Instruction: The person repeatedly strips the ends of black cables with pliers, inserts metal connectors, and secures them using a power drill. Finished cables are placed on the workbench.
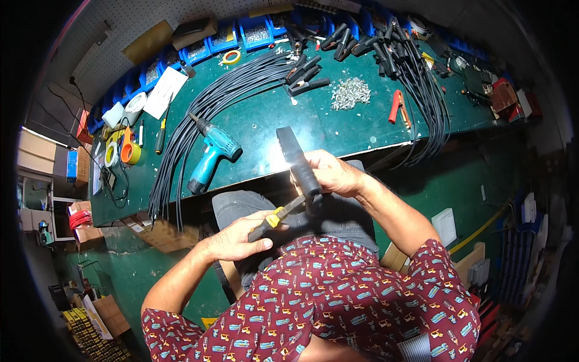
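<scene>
My left hand (247, 232) is closed around the black-and-yellow handles of a pair of pliers (291, 209). The metal jaws of the pliers reach the lower end of a black alligator clamp (294, 155). My right hand (330, 173) grips that clamp from its right side, over my lap, with its black handles pointing away toward the bench. I cannot make out exactly what the jaws bite on. Beyond the left hand, a teal cordless drill (215, 152) lies on its side on the green bench (265, 120).
Black cables (205, 99) run in a bundle along the left, and more cables (425, 102) with clamps hang over the right edge. A heap of small metal parts (350, 94) and a red clamp (395, 107) lie farther back. Blue bins (256, 36) line the rear.
</scene>
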Demonstrator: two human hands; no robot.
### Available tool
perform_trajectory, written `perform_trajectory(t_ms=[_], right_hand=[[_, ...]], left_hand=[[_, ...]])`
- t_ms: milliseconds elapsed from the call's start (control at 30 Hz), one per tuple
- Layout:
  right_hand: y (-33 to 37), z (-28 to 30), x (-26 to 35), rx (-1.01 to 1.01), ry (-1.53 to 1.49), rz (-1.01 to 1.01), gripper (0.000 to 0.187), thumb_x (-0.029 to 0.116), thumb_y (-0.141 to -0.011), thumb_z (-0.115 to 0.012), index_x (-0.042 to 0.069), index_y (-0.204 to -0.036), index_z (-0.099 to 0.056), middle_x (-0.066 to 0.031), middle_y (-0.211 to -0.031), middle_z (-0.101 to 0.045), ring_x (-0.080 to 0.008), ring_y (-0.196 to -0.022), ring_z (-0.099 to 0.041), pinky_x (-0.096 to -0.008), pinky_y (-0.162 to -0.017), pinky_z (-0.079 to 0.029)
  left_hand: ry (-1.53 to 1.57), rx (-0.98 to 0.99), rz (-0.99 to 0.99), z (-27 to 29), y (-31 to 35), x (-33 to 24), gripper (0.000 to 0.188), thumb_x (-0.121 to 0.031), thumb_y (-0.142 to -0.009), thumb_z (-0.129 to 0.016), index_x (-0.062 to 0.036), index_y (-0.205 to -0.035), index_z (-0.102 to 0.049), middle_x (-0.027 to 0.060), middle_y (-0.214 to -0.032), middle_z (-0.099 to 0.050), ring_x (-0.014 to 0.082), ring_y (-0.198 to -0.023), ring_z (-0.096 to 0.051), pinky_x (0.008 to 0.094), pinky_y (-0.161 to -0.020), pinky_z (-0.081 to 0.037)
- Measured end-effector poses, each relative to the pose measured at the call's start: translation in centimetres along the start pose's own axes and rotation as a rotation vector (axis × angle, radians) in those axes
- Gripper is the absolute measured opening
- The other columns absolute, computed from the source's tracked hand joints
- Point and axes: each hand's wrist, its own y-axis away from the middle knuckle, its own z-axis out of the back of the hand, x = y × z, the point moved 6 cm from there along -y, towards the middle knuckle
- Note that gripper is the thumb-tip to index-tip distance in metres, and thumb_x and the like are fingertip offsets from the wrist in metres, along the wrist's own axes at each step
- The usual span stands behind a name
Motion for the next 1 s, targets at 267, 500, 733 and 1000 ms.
perform_trajectory(t_ms=[267, 500, 733, 1000], right_hand=[[-0.3, 0.5, -0.7, -0.027, -0.178, 0.101, 0.019, 0.030, -0.098, -0.066, 0.011, -0.095, -0.062, 0.0065, -0.075, -0.054, -0.0006, -0.057, -0.041, -0.0192, -0.048, -0.027], [-0.4, 0.4, -0.9, 0.025, -0.233, 0.107, 0.019, 0.030, -0.097, -0.067, 0.011, -0.096, -0.061, 0.0062, -0.077, -0.055, -0.0011, -0.057, -0.043, -0.0191, -0.048, -0.028], [-0.4, 0.2, -0.6, 0.047, -0.216, 0.131, 0.017, 0.026, -0.096, -0.069, 0.011, -0.097, -0.061, 0.0053, -0.080, -0.056, -0.0016, -0.062, -0.047, -0.0186, -0.052, -0.033], [0.2, -1.6, 0.8, 0.099, -0.223, 0.181, 0.017, 0.023, -0.097, -0.067, 0.008, -0.095, -0.060, 0.0025, -0.082, -0.057, -0.0061, -0.068, -0.054, -0.0219, -0.059, -0.042]], left_hand=[[0.219, 0.044, 0.089, -0.4, 0.0, 0.4, 0.072, -0.032, -0.097, -0.072, 0.0007, -0.153, -0.041, 0.0160, -0.152, -0.049, 0.0282, -0.144, -0.043, 0.0436, -0.121, -0.032], [0.168, 0.036, 0.049, -0.6, -0.1, 0.4, 0.054, -0.031, -0.098, -0.067, -0.0048, -0.144, -0.057, 0.0196, -0.161, -0.038, 0.0354, -0.150, -0.035, 0.0461, -0.123, -0.028], [0.112, 0.074, 0.036, -0.5, -0.3, 0.1, 0.060, -0.023, -0.096, -0.071, -0.0003, -0.148, -0.050, 0.0153, -0.152, -0.046, 0.0296, -0.143, -0.043, 0.0440, -0.121, -0.030], [0.081, 0.031, 0.034, -0.8, -0.1, 0.1, 0.043, -0.016, -0.093, -0.070, -0.0004, -0.132, -0.061, 0.0126, -0.132, -0.059, 0.0288, -0.129, -0.054, 0.0438, -0.115, -0.038]])
